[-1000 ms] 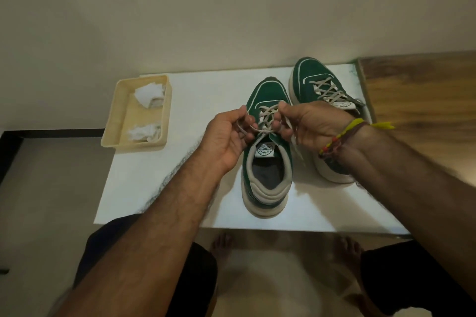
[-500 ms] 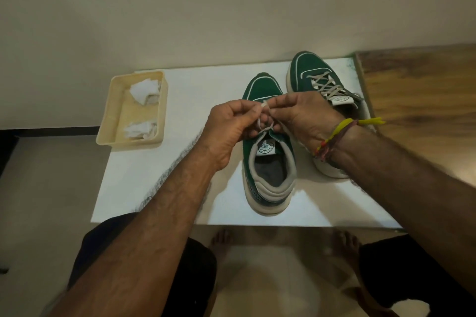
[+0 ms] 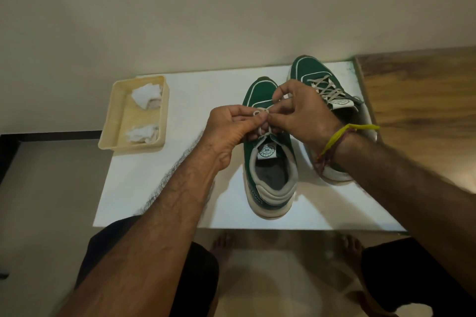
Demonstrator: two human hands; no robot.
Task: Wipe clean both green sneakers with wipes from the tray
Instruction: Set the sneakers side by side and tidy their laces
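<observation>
Two green sneakers with beige laces stand on a white table (image 3: 180, 188). The nearer sneaker (image 3: 270, 177) is in the middle, heel toward me. The second sneaker (image 3: 316, 77) stands behind it to the right, partly hidden by my right wrist. My left hand (image 3: 231, 128) and my right hand (image 3: 304, 113) meet above the near sneaker's tongue, and each pinches a loop of its lace (image 3: 261, 113). A cream tray (image 3: 113, 121) at the table's far left holds two crumpled white wipes (image 3: 146, 95).
A wooden surface (image 3: 425, 100) adjoins the table on the right. A plain wall rises behind the table. My bare feet (image 3: 224, 247) are on the tiled floor below the table's near edge.
Both hands have drawn together over the near sneaker and lifted the lace ends into loops. The head view has shifted slightly.
</observation>
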